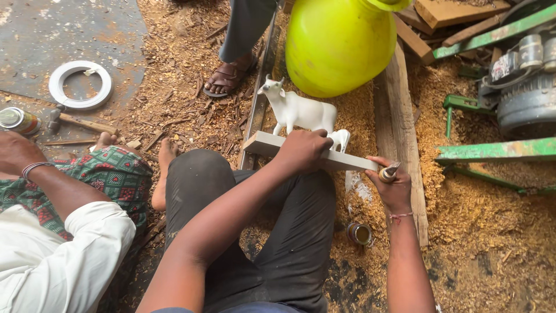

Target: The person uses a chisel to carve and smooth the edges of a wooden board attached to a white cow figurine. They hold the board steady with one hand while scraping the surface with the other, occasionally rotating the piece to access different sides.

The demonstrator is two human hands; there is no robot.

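**Painting a wooden strip**

Left hand [304, 149] fingers wrap the white-painted wooden strip [272, 144] at frame centre; right hand [392, 184] fingers pinch a small brush [388, 172] at its end. Behind stand a white cow figurine [301, 110] and a yellow-green pot [339, 43].

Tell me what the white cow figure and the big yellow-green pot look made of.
Cow figure: likely carved wood under matte white paint or primer, given the sawdust and shavings around it. Pot: probably plastic; smooth, glossy, evenly coloured.

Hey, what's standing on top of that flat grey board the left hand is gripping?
A white carved cow stands on the grey board. The left hand covers its rear hooves.
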